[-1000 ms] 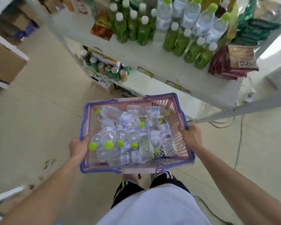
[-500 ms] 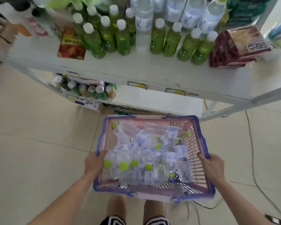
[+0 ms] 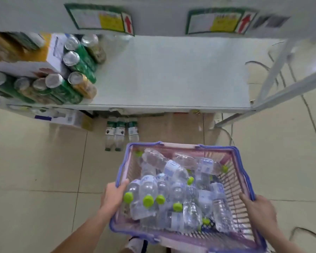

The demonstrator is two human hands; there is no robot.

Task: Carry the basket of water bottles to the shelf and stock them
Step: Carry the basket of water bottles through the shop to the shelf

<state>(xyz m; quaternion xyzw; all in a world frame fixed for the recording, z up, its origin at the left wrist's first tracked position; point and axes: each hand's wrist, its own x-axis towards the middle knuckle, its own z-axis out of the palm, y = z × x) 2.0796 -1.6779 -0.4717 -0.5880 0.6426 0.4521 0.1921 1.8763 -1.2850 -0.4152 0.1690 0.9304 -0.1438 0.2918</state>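
Since half a second ago the view has dropped from the upper board of green bottles to a lower shelf [image 3: 171, 70]. The basket [image 3: 217, 147] now sits lower right in view, close to the shelf front. Both hands are on its sides as before.

Left hand [image 3: 113, 196]: grip closed on the left rim, thumb over the edge on the inside.
Right hand [image 3: 261, 210]: grip closed on the right rim, toward the near corner.

Water bottles [image 3: 150, 190]: all in the basket, lying in a loose heap, most of the green caps toward the person. None on the shelf yet.

Shelf: cans [image 3: 75, 77] packed at the left end; the board is bare from there to the right post. Three green-labelled bottles [image 3: 120, 132] stand under the front edge, just beyond the basket's far rim. Frame blurred; label text unreadable.

Step, as judged: the carry is ending and stocking has not begun.

Next move calls for setting the basket down, on the floor [image 3: 35, 161] or on the bare board, so one hand comes free. Then take the top bottle by its body and stand it upright beside the cans. The heap may shift when a bottle is drawn out.
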